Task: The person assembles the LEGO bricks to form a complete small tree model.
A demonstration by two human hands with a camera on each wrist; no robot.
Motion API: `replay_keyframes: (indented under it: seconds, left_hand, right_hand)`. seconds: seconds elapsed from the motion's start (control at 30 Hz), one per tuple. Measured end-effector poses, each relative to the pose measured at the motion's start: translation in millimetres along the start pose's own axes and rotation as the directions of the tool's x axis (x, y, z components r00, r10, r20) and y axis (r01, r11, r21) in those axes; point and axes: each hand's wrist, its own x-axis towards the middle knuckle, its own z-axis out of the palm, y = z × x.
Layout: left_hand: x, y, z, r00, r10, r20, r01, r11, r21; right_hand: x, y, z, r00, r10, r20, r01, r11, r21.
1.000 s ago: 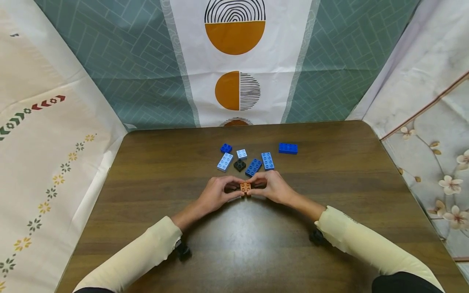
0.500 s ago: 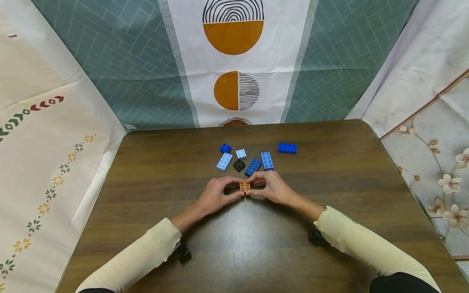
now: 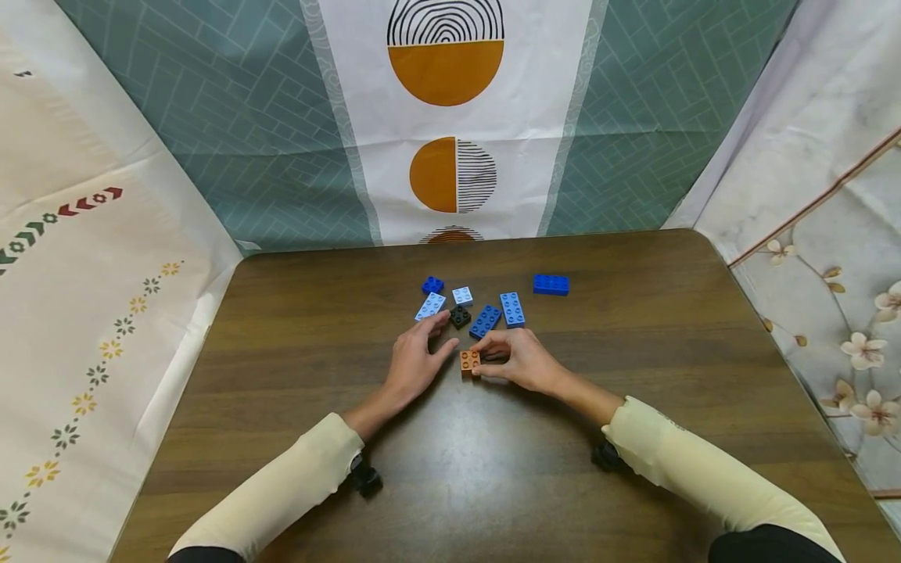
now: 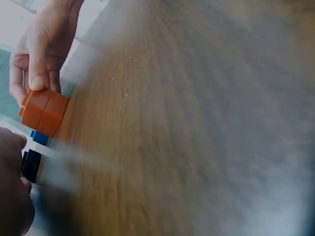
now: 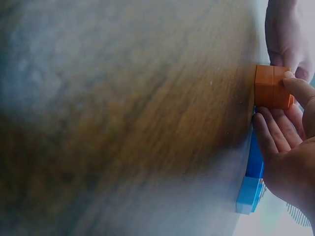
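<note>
Two orange 2x2 building bricks (image 3: 469, 362) form a stack on the table, and a seam between them shows in both wrist views. My right hand (image 3: 524, 361) pinches the orange bricks (image 5: 271, 86) from the right between thumb and fingers. To their left is my left hand (image 3: 415, 361), its thumb and fingers spread and holding nothing. Its fingertips reach close to a black 2x2 brick (image 3: 460, 317) and cover the near end of a light blue 2x4 brick (image 3: 430, 304). Whether they touch either brick, I cannot tell.
Behind the hands on the wooden table (image 3: 303, 313) lie a small dark blue brick (image 3: 432, 285), a pale blue 2x2 brick (image 3: 462, 296), a blue 2x4 brick (image 3: 486, 321) and a lighter blue one (image 3: 513, 310). Farther right sits a dark blue 2x4 brick (image 3: 551, 285). Patterned cloths hang around the table.
My left hand has let go of the orange bricks and moved left and forward toward the black brick, its fingers spreading. The right hand stays on the orange bricks.
</note>
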Motion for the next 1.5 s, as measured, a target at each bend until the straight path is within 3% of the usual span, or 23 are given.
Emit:
replay_keyframes:
  seconds: [0.27, 0.6, 0.93, 1.2, 1.5]
  left_hand:
    - [12.3, 1.1, 6.7, 0.999, -0.026, -0.044, 0.027, 0.999, 0.025]
    - [24.8, -6.0, 11.6, 0.997, -0.061, -0.046, 0.062, 0.997, 0.034]
    - [25.9, -7.3, 14.3, 0.996, -0.056, -0.075, 0.058, 0.998, 0.022]
    - [24.3, -4.8, 17.3, 0.995, -0.078, -0.06, 0.08, 0.996, 0.026]
    - [31.9, -5.1, 15.9, 0.995, -0.08, -0.063, 0.081, 0.997, 0.018]
  right_hand:
    - [-0.6, -0.2, -0.2, 1.0, -0.008, -0.003, 0.008, 1.0, 0.012]
    - [1.9, 0.1, -0.4, 1.0, -0.015, -0.001, 0.015, 1.0, 0.01]
    - [1.6, 0.7, -0.2, 1.0, 0.0, 0.002, 0.0, 1.0, 0.003]
    - [-2.6, -0.3, 2.5, 1.0, 0.023, 0.009, -0.023, 1.0, 0.014]
    - [1.3, 0.1, 0.2, 1.0, 0.013, 0.0, -0.013, 1.0, 0.002]
